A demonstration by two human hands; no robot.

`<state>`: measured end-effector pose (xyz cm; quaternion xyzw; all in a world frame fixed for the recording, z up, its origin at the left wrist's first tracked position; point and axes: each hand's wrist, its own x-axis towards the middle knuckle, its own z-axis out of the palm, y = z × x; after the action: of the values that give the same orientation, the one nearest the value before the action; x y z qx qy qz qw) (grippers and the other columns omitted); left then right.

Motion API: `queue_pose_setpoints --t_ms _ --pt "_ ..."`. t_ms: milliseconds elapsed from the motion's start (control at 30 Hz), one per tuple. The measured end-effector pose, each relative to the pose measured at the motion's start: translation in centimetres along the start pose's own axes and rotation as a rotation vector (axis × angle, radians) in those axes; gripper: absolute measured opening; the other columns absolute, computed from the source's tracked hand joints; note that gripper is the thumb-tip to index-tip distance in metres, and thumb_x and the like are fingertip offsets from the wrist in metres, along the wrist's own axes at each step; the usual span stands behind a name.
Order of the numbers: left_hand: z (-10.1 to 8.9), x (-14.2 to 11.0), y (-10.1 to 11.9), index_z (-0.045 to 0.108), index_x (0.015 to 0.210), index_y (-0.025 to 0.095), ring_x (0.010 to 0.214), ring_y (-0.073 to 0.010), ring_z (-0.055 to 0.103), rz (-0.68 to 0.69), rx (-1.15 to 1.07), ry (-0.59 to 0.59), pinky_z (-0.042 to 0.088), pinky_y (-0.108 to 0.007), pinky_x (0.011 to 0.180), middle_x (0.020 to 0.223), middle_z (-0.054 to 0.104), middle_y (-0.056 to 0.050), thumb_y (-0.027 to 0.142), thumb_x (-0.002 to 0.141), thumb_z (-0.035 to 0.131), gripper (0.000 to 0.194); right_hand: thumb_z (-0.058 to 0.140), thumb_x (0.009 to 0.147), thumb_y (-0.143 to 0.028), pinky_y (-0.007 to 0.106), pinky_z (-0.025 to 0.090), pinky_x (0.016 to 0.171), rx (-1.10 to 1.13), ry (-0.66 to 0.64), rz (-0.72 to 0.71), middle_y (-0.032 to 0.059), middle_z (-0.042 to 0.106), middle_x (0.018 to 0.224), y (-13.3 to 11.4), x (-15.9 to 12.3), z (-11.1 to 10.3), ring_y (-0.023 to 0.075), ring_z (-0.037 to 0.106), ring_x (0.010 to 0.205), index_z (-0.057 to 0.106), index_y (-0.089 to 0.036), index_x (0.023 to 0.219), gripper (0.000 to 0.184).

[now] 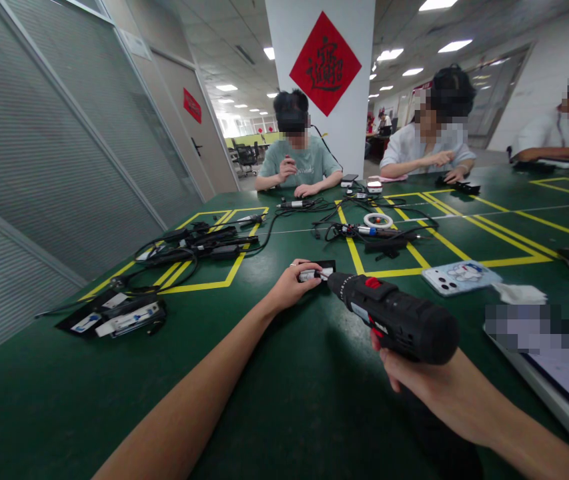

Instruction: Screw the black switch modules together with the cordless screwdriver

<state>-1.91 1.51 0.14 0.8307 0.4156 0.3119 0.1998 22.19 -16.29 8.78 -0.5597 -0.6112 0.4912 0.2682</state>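
My right hand (414,380) is wrapped around the grip of a black cordless drill (394,313) with red switches. Its nose points left and away from me, with the bit's tip at a small black part with a white label (309,275). That part is pinched in the fingers of my left hand (295,287), down on the green table. A flat black piece (329,265) shows just beyond these fingers; whether it belongs to the same part I cannot tell. The exact contact of bit and part is too small to make out.
Black labelled parts (129,317) and tangled cables (199,243) lie at the left. A white ring (378,220) and a pen-shaped tool (374,231) lie ahead. A phone (459,277), a tissue (519,293) and a tablet (554,353) are at the right. Several people sit across the table.
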Motion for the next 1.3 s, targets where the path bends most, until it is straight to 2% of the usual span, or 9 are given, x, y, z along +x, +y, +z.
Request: queue_pose_setpoints --t_ms 167,533,800,1133,1300 --pt "-0.2 0.0 0.3 0.057 0.111 0.016 0.108 -0.0246 0.053 -0.012 0.001 -0.014 0.044 -0.048 0.091 0.121 0.054 -0.009 0.030 0.085 0.056 0.030 0.053 0.075 -0.022 0.026 0.041 0.058 -0.028 0.018 -0.026 -0.0020 0.057 0.063 -0.5 0.0 -0.1 0.0145 0.055 0.061 0.057 -0.019 0.079 0.007" --pt "-0.1 0.1 0.0 0.057 0.110 0.016 0.109 -0.0249 0.052 -0.012 -0.002 -0.012 0.043 -0.049 0.093 0.122 0.054 -0.009 0.030 0.085 0.057 0.029 0.049 0.078 -0.019 0.024 0.040 0.057 0.001 0.013 -0.079 -0.0022 0.056 0.067 0.8 0.2 0.1 0.0126 0.053 0.061 0.058 -0.019 0.087 0.012" --pt "0.0 0.2 0.0 0.057 0.110 0.016 0.109 -0.0251 0.052 -0.034 -0.025 -0.022 0.044 -0.048 0.091 0.122 0.053 -0.009 0.029 0.084 0.057 0.029 0.049 0.079 -0.021 0.022 0.034 0.052 -0.014 0.024 -0.094 -0.0027 0.053 0.060 1.2 0.4 -0.2 0.0106 0.048 0.056 0.056 -0.017 0.075 0.008" --pt "0.0 0.2 -0.5 0.057 0.110 0.016 0.110 -0.0255 0.051 -0.015 -0.045 -0.017 0.044 -0.049 0.092 0.122 0.053 -0.009 0.029 0.084 0.058 0.029 0.048 0.078 -0.017 0.021 0.037 0.054 0.083 -0.016 -0.106 -0.0028 0.054 0.066 1.2 0.3 0.0 0.0102 0.050 0.059 0.056 -0.018 0.087 0.012" --pt "0.0 0.2 -0.6 0.056 0.112 0.016 0.108 -0.0250 0.053 -0.015 -0.052 -0.022 0.045 -0.048 0.090 0.122 0.053 -0.010 0.030 0.084 0.057 0.030 0.050 0.077 -0.017 0.021 0.036 0.053 0.044 0.005 -0.114 -0.0024 0.054 0.064 1.1 0.3 -0.2 0.0101 0.048 0.058 0.057 -0.017 0.080 0.008"
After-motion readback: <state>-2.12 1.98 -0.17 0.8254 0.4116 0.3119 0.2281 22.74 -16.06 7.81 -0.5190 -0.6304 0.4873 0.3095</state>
